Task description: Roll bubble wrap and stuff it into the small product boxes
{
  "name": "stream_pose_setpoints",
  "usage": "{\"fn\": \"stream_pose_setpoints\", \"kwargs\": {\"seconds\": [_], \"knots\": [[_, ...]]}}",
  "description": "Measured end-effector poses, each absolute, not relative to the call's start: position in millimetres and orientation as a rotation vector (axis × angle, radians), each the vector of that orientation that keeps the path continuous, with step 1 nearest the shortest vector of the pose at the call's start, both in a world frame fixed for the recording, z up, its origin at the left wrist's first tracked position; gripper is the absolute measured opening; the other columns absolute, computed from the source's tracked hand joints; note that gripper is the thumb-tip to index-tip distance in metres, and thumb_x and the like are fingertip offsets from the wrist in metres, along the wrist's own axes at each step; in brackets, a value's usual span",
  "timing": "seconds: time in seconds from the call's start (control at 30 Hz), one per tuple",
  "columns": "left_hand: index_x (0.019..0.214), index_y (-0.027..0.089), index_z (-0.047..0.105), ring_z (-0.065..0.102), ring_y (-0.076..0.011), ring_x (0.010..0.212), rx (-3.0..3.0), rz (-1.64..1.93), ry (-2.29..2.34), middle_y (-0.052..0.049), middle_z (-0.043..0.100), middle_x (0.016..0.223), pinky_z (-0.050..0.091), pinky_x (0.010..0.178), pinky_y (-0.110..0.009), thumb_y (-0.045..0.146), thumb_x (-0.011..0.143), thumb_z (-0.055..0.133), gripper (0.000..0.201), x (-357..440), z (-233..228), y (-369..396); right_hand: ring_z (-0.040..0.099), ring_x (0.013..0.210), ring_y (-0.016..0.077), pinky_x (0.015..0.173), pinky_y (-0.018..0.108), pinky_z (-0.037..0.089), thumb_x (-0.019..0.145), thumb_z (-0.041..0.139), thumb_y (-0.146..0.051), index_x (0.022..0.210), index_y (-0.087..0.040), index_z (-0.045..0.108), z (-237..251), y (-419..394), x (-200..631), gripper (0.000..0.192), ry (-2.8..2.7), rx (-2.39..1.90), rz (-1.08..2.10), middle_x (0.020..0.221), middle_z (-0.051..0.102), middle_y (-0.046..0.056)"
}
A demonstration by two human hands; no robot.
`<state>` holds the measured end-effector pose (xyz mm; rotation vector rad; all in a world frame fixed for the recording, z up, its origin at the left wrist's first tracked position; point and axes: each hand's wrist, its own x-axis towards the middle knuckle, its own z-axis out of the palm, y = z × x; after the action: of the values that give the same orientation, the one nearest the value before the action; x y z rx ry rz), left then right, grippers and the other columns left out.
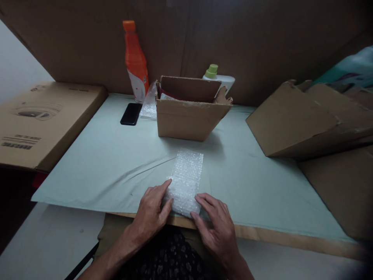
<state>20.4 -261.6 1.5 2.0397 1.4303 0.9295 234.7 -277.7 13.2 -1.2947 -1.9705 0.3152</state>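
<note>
Lying flat on the pale green cloth that covers the desk (96, 167), close to its near edge, the strip of bubble wrap (186, 181) runs lengthwise away from the person. It looks very light and soft, with no stiffness of its own; it would likely flop if lifted by one corner and slide on the cloth if pushed (the plastic is probably a little slick, too). The bubbles could pop under hard pinching, so the near corners or the two long edges seem the sensible places to take hold, with flat fingers and gentle pressure.

Both hands rest at the strip's near end. The left hand (151, 212) lies palm down, fingers loosely spread, with its fingertips touching the left edge and the thumb against the near left corner. The right hand (215, 225) is likewise open and flat, fingers pointing inward, touching the near right corner. Neither hand is closed around anything; both press or steady the wrap. Both forearms come in low from the person's lap.

Behind the strip stands an open cardboard box (189, 116).
</note>
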Motion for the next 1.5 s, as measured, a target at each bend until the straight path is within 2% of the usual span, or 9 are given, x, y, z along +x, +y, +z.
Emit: {"fn": "stream_pose_setpoints", "kwargs": {"seconds": [0.3,0.43,0.57,0.77,0.93,1.1,1.27,1.37,1.5], "knots": [[0.136,0.022,0.049,0.048,-0.0304,0.129,2.266,0.989,1.324,-0.014,0.054,0.137,0.042,0.107,-0.050,0.023,0.093,0.059,0.044,15,3,-261,0.067,0.102,0.0235,0.089,0.043,0.052,0.094,0.058,-0.016,0.126,-0.021,0.060,10,-272,233,0.032,-2.151,-1.227,0.364,0.112,0.074,0.008],[0.142,0.022,0.042,0.057,-0.0248,0.113,2.196,0.899,1.207,-0.010,0.064,0.120,0.046,0.100,-0.045,0.017,0.095,0.052,0.048,11,10,-267,0.069,0.092,0.0220,0.081,0.039,0.055,0.095,0.059,-0.025,0.128,-0.023,0.061,12,-267,239,0.032,-2.077,-1.270,0.582,0.106,0.075,0.007],[0.138,0.020,0.047,0.060,-0.0248,0.094,2.135,0.857,1.413,-0.009,0.068,0.104,0.050,0.086,-0.043,0.025,0.095,0.054,0.043,25,4,-237,0.065,0.109,0.0276,0.089,0.045,0.051,0.095,0.059,-0.026,0.132,-0.023,0.060,7,-267,239,0.037,-2.041,-1.327,0.227,0.124,0.068,0.012],[0.135,0.022,0.052,0.059,-0.0282,0.111,1.922,1.004,1.579,-0.012,0.064,0.121,0.049,0.097,-0.050,0.034,0.093,0.058,0.044,35,-1,-214,0.062,0.114,0.0299,0.092,0.048,0.049,0.094,0.056,-0.018,0.133,-0.022,0.059,2,-247,235,0.039,-2.238,-1.326,0.159,0.127,0.068,0.012],[0.143,0.021,0.043,0.061,-0.0270,0.120,0.959,1.203,1.294,-0.016,0.056,0.140,0.050,0.102,-0.047,0.041,0.090,0.064,0.060,33,8,-247,0.067,0.099,0.0263,0.086,0.043,0.055,0.095,0.058,-0.030,0.128,-0.023,0.063,6,-228,232,0.034,-1.908,-1.470,0.450,0.114,0.074,0.009],[0.115,0.017,0.062,0.064,-0.0243,0.112,0.557,1.149,0.934,-0.010,0.070,0.118,0.048,0.100,-0.037,0.034,0.078,0.077,0.044,47,10,-257,0.067,0.101,0.0241,0.089,0.039,0.056,0.093,0.061,-0.037,0.116,-0.025,0.069,11,-241,221,0.027,-1.887,-1.327,0.797,0.109,0.074,0.007],[0.121,0.019,0.060,0.063,-0.0257,0.113,0.524,1.131,0.846,-0.010,0.069,0.120,0.047,0.099,-0.037,0.038,0.079,0.078,0.050,57,7,-256,0.062,0.119,0.0291,0.097,0.041,0.054,0.086,0.068,-0.051,0.142,-0.019,0.052,11,-242,232,0.066,-1.644,-1.351,1.032,0.138,0.059,0.016],[0.127,0.017,0.058,0.063,-0.0289,0.114,0.743,1.026,0.890,-0.013,0.067,0.124,0.047,0.101,-0.041,0.045,0.079,0.077,0.058,53,7,-250,0.069,0.102,0.0256,0.087,0.034,0.056,0.088,0.063,-0.053,0.125,-0.017,0.064,12,-236,239,0.052,-1.542,-1.295,1.345,0.116,0.071,0.012],[0.143,0.022,0.046,0.060,-0.0290,0.118,1.351,1.091,1.257,-0.014,0.061,0.134,0.048,0.102,-0.046,0.043,0.086,0.069,0.064,37,35,-210,0.068,0.086,0.0221,0.079,0.030,0.055,0.085,0.065,-0.052,0.105,-0.018,0.070,7,-231,247,0.039,-1.417,-1.464,1.227,0.097,0.074,0.007]]}}
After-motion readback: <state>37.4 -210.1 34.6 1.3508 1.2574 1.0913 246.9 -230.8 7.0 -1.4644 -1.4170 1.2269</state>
